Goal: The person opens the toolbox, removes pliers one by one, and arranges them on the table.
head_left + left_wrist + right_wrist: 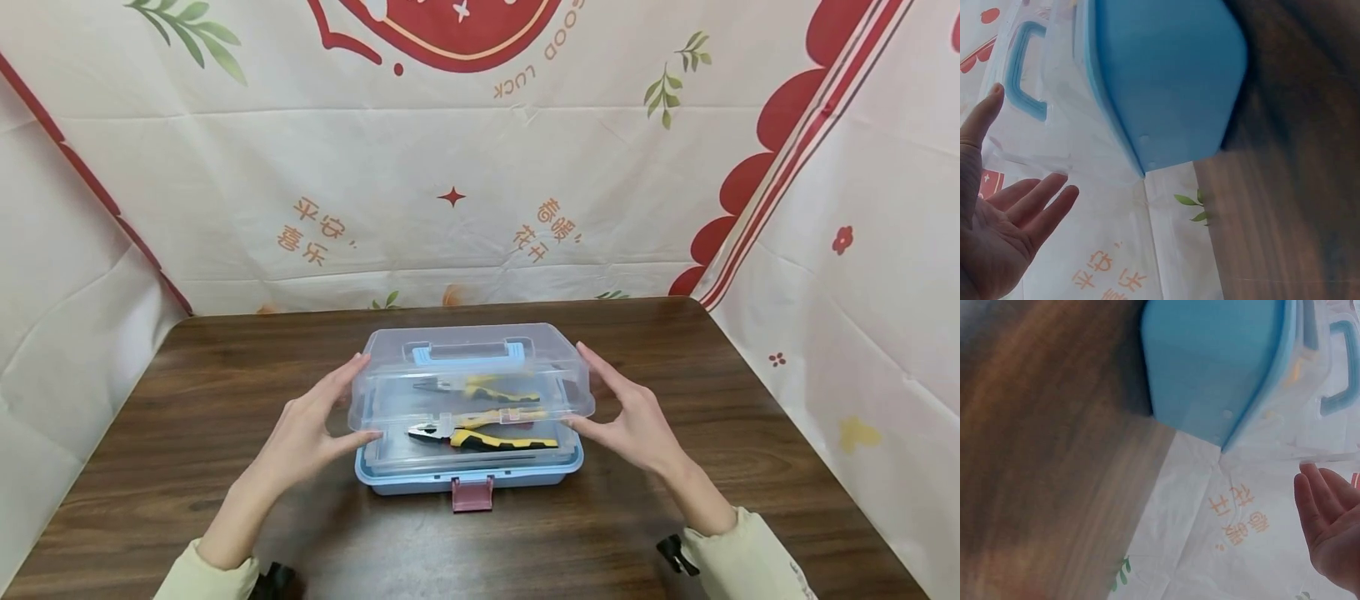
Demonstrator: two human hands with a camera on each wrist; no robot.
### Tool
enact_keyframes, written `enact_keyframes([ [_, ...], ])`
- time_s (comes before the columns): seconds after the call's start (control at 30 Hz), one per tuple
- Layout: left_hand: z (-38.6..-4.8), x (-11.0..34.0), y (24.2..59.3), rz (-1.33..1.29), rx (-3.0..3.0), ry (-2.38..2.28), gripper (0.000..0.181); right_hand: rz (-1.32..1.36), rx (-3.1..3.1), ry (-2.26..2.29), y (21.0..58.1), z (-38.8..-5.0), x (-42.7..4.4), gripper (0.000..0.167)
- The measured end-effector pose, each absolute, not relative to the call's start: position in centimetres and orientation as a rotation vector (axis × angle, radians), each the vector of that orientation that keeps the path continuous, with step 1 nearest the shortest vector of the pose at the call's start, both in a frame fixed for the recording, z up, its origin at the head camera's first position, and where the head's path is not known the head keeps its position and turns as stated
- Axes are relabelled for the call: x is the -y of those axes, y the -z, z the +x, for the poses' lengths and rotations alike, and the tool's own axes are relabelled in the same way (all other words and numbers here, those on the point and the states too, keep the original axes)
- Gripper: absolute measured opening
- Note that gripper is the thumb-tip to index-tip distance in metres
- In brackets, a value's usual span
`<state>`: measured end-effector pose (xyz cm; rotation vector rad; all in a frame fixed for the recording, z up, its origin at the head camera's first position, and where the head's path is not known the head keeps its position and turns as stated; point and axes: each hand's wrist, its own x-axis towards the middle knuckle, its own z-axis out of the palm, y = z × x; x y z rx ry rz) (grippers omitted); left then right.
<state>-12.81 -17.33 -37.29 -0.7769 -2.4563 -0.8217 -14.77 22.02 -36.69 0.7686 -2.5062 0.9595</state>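
A toolbox with a light blue base [532, 478] stands on the table, its clear lid [386, 346] tilted up at the front. A blue carrying handle [468, 355] sits on the lid. Through the clear plastic I see yellow-and-black pliers [510, 443] near the front and another yellow-handled pair [498, 392] behind. My left hand [307, 437] is at the lid's left side, thumb by the front corner and fingers spread fairly straight. The right hand [637, 425] mirrors it at the right side. In both wrist views fingertips meet the lid's edge.
The box rests on a dark wood-grain table [187, 400]. A dusky pink latch [472, 496] hangs down at the box's front. White printed cloth [450, 150] covers the back and both sides beyond the table edges.
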Motion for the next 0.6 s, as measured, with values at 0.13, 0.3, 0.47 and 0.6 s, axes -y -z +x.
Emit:
enact_keyframes([
  [0.13, -13.4, 17.5, 36.7, -0.747, 2.494, 0.898, 0.089, 0.758, 2.530, -0.972, 36.0, -15.3, -22.0, 0.089],
  [0.3, -14.1, 17.8, 35.9, -0.722, 2.538, 1.036, 0.086, 0.727, 2.587, -0.987, 35.3, -16.0, -22.0, 0.087],
  [0.47, -14.7, 17.9, 35.2, -0.703, 2.569, 1.099, 0.084, 0.714, 2.626, -1.050, 34.6, -16.7, -22.1, 0.085],
  [0.6, -15.3, 18.0, 34.7, -0.688, 2.591, 1.126, 0.082, 0.719, 2.641, -1.100, 34.0, -17.3, -22.1, 0.083],
])
